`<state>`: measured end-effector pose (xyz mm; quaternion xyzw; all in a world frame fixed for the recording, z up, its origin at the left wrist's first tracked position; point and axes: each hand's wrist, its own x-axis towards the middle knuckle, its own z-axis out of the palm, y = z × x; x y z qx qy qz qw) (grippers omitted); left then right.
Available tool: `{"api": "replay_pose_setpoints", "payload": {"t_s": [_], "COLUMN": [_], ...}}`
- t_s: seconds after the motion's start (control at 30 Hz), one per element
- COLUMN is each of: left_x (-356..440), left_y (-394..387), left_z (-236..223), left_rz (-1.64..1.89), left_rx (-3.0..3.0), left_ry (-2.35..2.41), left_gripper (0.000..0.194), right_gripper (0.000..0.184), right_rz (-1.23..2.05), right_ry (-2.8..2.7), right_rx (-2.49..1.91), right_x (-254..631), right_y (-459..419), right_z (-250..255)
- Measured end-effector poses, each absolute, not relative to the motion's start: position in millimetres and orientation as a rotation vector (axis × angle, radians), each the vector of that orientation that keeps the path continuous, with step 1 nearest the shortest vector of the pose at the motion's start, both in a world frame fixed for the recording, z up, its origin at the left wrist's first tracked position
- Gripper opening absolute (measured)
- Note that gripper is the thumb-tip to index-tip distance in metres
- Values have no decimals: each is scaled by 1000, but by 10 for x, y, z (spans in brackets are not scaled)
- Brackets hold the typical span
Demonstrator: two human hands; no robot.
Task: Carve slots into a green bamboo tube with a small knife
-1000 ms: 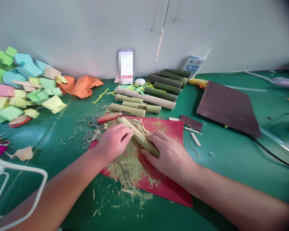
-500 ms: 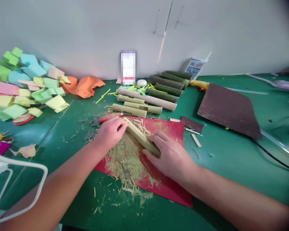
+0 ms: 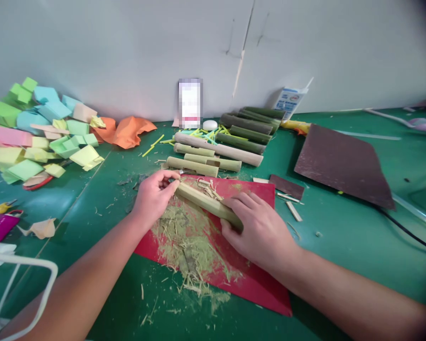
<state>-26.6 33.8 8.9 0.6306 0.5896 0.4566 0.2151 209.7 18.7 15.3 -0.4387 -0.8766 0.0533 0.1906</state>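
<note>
A pale, peeled bamboo piece (image 3: pixel 202 199) lies slantwise between my hands, over a red mat (image 3: pixel 262 289) strewn with green dust and shavings (image 3: pixel 184 237). My right hand (image 3: pixel 257 227) is wrapped around its near right end. At the far left end, the thumb and fingers of my left hand (image 3: pixel 156 194) are pinched together on the bamboo's tip. Just behind the left fingers shows a bit of metal from a tool; its handle is hidden by the hand. Beyond the mat, several cut bamboo tubes (image 3: pixel 191 166) lie in rows, some with slots.
Folded coloured papers (image 3: pixel 53 128) and orange paper (image 3: pixel 128 131) are heaped at left. A phone (image 3: pixel 190 104) leans on the wall beside a white egg-shaped object (image 3: pixel 210 125). At right lie a dark brown sheet (image 3: pixel 342 166), a smaller brown piece (image 3: pixel 287 186) and a carton (image 3: pixel 289 102).
The bamboo's far end has swung left and toward me with my left hand. That hand now covers the red tool handle seen earlier. My right hand keeps its grip; the view shifted slightly.
</note>
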Motion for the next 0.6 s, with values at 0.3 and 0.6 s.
{"api": "replay_pose_setpoints", "payload": {"t_s": [0.3, 0.6], "left_x": [-230, -188], "left_y": [218, 207], "left_z": [179, 149], "left_rz": [1183, 1226], "left_rx": [1680, 1601], "left_ry": [1715, 1545], "left_gripper": [14, 10], "right_gripper": [31, 32], "right_rz": [70, -37], "right_ry": [-2448, -2468], "right_rx": [-1291, -1339], "right_x": [2119, 2102], "right_y": [232, 290], "right_z": [140, 137]}}
